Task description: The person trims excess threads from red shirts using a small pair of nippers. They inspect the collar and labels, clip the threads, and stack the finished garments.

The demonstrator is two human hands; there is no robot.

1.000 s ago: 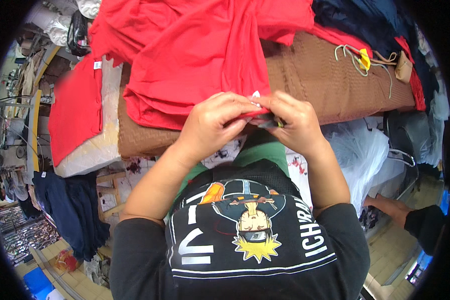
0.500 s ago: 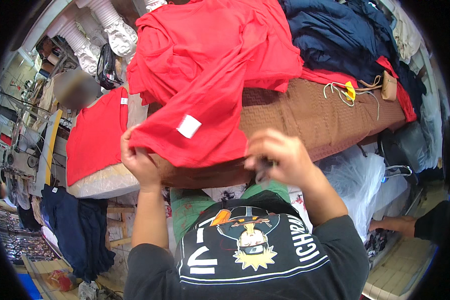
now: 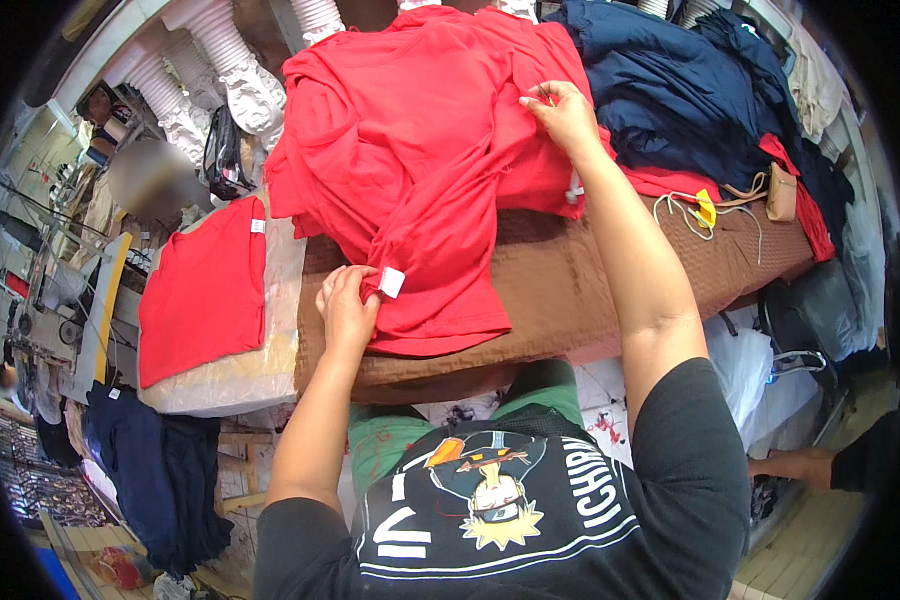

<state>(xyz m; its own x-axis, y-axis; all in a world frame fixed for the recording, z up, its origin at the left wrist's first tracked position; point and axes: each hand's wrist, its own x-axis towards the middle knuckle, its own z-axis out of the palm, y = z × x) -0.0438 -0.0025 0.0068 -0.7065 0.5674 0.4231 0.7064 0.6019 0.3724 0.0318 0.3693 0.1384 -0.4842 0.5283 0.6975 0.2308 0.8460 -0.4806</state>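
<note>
Left hand [image 3: 348, 312] pinching red garment [image 3: 440, 290] beside white label [image 3: 392, 283], right hand [image 3: 570, 118] half-curled, contents unclear

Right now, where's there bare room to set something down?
The brown cloth is bare between the loose red fabric and your right forearm, and right of that forearm, nearer you than the yellow piece. Crowded: the back, under that fabric and the navy clothes, and the left, under the folded red shirt.
</note>
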